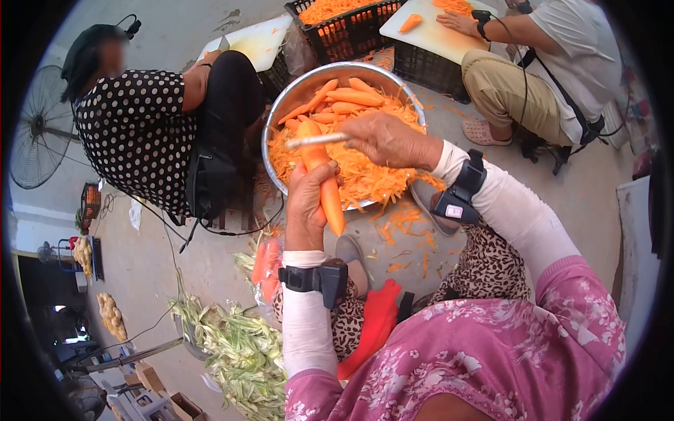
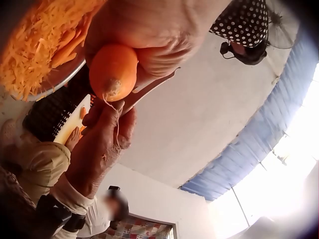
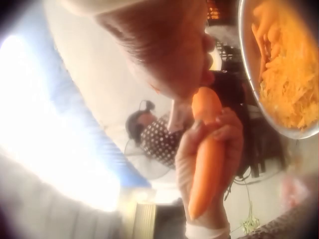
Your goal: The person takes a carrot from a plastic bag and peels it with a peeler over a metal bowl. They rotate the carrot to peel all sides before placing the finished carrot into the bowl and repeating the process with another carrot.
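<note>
My left hand [image 1: 309,200] grips a peeled orange carrot [image 1: 328,189] round its middle, its narrow end pointing down toward my lap. Across the carrot's upper part lies a pale, stick-like tool [image 1: 319,139], held by its right end in my right hand [image 1: 397,140]. Both hands are over the near side of a metal bowl [image 1: 267,158] with whole carrots and orange shreds. In the left wrist view the carrot's rounded end [image 2: 113,72] faces the camera, with my right hand [image 2: 102,144] just beyond it. The right wrist view shows the fingers wrapped round the carrot [image 3: 207,169].
Two people sit across the bowl at white cutting boards [image 1: 263,42] on black crates. Another black crate [image 1: 344,36] holds shredded carrot. Leafy husks [image 1: 239,358] and a bag of carrots [image 1: 267,270] lie at lower left. Shreds [image 1: 404,224] are scattered on the floor.
</note>
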Action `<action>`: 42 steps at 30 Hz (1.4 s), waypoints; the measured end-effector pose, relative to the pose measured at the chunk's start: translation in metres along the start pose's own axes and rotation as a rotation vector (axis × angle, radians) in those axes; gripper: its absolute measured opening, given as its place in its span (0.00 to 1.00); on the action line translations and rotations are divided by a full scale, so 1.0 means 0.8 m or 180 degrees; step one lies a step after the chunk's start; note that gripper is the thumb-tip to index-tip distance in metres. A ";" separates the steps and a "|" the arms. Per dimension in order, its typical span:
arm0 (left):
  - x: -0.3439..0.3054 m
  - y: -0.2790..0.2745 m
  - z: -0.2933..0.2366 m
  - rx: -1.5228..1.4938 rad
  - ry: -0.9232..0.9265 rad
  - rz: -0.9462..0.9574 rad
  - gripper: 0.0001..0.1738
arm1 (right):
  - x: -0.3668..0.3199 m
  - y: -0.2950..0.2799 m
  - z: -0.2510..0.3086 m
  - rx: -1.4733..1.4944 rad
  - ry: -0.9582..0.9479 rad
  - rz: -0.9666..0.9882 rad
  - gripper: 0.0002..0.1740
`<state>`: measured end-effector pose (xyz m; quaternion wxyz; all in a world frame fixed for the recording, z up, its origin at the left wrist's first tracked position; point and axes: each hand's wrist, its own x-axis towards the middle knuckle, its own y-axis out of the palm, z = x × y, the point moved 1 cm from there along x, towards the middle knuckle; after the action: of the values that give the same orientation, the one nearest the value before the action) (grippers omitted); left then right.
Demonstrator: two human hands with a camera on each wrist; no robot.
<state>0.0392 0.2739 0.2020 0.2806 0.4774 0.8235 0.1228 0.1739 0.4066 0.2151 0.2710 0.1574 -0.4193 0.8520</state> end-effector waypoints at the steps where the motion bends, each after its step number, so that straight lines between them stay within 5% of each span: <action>1: -0.002 -0.001 -0.001 0.0000 -0.0002 -0.0002 0.22 | -0.003 0.003 0.010 0.0003 0.0016 0.0332 0.06; 7: -0.016 -0.005 -0.001 0.0301 0.0256 -0.0052 0.22 | 0.002 0.022 -0.020 -0.0364 0.0226 0.0217 0.06; 9: -0.023 0.000 0.000 0.0509 0.0238 0.0245 0.27 | 0.008 0.013 -0.053 -0.1202 0.0461 0.0116 0.08; 11: -0.028 0.012 -0.005 0.0451 0.0260 0.0338 0.25 | -0.001 0.017 -0.082 -0.1360 -0.0016 -0.0186 0.10; 13: -0.028 0.011 -0.002 0.0310 0.0282 0.0412 0.24 | -0.006 0.001 -0.064 -0.1202 0.1366 0.0414 0.09; 14: -0.024 0.007 0.000 0.0196 0.0252 0.0368 0.24 | -0.005 -0.002 -0.061 -0.1055 0.1367 0.0243 0.09; 21: -0.006 -0.011 0.015 -0.0185 -0.0205 0.0281 0.21 | -0.022 -0.024 -0.046 -0.0621 0.1298 0.0100 0.12; 24: -0.009 0.004 0.018 -0.0230 -0.0184 0.0124 0.19 | -0.021 -0.024 -0.030 -0.0077 0.0680 -0.0310 0.10; 26: -0.004 0.010 0.018 -0.0261 -0.0204 0.0157 0.19 | -0.023 -0.018 -0.020 0.0269 0.0561 0.0324 0.09; 29: 0.006 0.013 0.018 -0.0055 -0.0138 0.0099 0.18 | -0.025 -0.005 -0.011 -0.0026 -0.0021 0.0406 0.07; 31: 0.011 0.008 0.021 0.0209 -0.0072 0.0001 0.19 | -0.027 0.000 -0.018 -0.0127 0.0103 0.0501 0.07; 33: 0.012 0.003 0.022 0.0645 0.0033 0.0106 0.18 | -0.025 0.001 -0.044 -0.0770 0.0473 -0.0291 0.06; 37: 0.004 0.016 0.017 0.0636 -0.0046 0.0215 0.17 | -0.018 -0.028 -0.077 -0.1556 0.1581 0.0081 0.06; 40: 0.006 0.011 0.019 0.0296 -0.0091 0.0095 0.18 | -0.015 -0.025 -0.074 -0.0979 0.1272 -0.0354 0.07; 42: 0.007 0.011 0.019 -0.0140 -0.0258 0.0017 0.19 | -0.018 -0.015 -0.057 -0.0299 0.0279 -0.0355 0.07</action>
<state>0.0522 0.2820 0.1925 0.3238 0.4779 0.8074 0.1221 0.1908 0.4444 0.1884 0.3432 0.1301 -0.4371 0.8211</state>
